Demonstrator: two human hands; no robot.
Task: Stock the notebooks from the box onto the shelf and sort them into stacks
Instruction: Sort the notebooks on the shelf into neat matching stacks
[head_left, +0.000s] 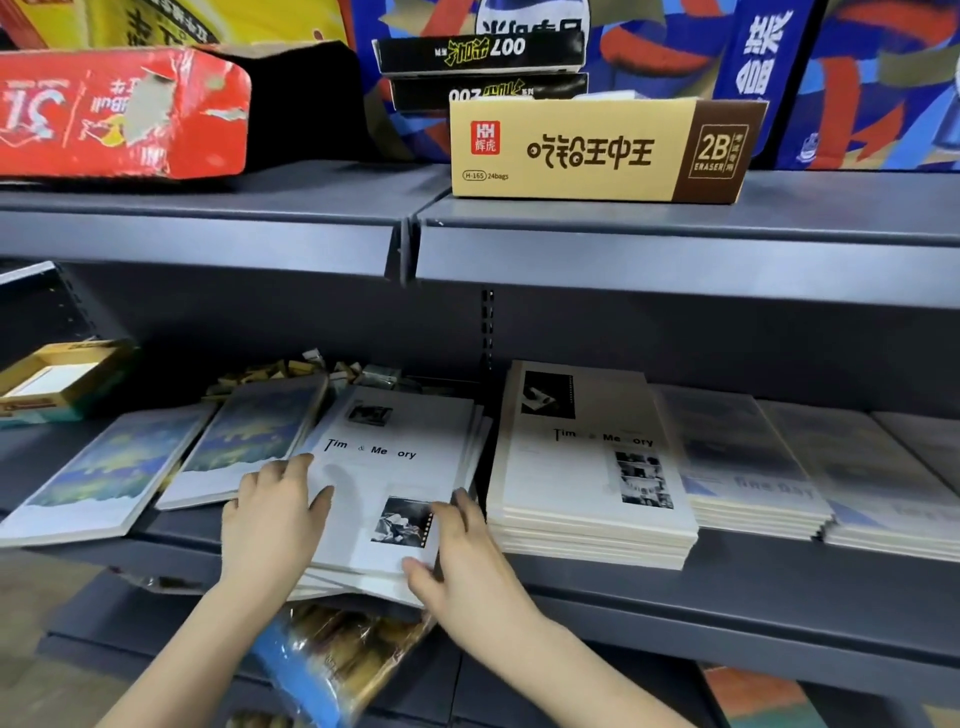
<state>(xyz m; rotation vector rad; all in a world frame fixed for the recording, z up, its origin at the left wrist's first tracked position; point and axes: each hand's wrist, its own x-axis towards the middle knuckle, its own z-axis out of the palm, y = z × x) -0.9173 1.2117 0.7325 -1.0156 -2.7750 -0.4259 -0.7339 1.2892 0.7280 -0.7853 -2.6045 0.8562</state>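
White photo-cover notebooks (387, 467), skewed under the flat-fingered left hand (275, 517) and pinched at the corner by the right hand (467, 564), seemingly need squaring.

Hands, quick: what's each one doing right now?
Left hand: open, resting flat on the Time & Memory notebooks.
Right hand: grips the same notebooks' right edge.

red carton (119, 111) left of yellow eraser box (571, 150); black boxes (480, 52) behind it.

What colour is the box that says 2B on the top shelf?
The eraser box is tan with a brown end; head view.
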